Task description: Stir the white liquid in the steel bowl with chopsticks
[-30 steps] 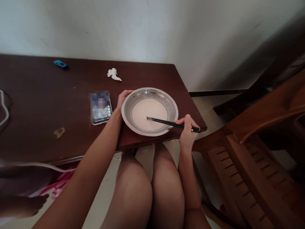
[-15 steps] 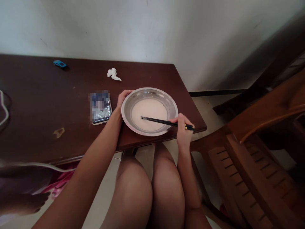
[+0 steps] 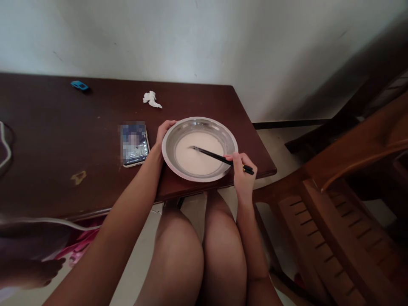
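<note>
Round silver metal bowl [image 3: 230,144], prob. slippery, best rim-held, is cupped by L hand [image 3: 163,131], slim black chopsticks [image 3: 210,154] pinched by R hand [image 3: 245,173].

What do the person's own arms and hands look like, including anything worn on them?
Both the left arm and right arm are bare as far as they show, without sleeves. The left hand and right hand are ungloved. No watch, bracelet or marking shows; some fingers are hidden, so rings can't be ruled out.
</note>
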{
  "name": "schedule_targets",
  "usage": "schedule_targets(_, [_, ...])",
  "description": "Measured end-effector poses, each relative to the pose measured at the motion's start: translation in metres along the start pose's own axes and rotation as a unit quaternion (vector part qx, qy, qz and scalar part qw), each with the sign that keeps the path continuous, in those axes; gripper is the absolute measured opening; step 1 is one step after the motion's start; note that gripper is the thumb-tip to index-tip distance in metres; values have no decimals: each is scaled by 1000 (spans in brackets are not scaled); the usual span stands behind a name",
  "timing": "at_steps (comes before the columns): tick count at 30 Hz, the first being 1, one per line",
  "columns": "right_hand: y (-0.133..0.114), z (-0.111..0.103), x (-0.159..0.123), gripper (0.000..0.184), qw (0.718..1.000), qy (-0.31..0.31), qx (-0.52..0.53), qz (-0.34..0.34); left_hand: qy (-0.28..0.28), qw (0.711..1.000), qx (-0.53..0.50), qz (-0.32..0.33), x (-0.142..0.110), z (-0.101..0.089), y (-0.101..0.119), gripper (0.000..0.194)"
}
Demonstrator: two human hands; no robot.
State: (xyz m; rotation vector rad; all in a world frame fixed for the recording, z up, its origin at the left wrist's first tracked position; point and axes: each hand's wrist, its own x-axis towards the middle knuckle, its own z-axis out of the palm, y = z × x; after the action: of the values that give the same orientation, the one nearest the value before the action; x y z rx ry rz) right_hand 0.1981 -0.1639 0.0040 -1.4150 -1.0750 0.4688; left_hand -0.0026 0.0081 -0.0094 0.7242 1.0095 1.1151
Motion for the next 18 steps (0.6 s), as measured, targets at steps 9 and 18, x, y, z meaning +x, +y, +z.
schedule_targets(9, [0, -1, -1, 49, 998, 41, 38, 6, 8, 1000, -13, -3, 1, 1, 1, 24])
schedule_targets(18, [1, -4, 0, 52, 994, 108, 35, -2, 13, 1000, -22, -10, 1, 2, 2, 29])
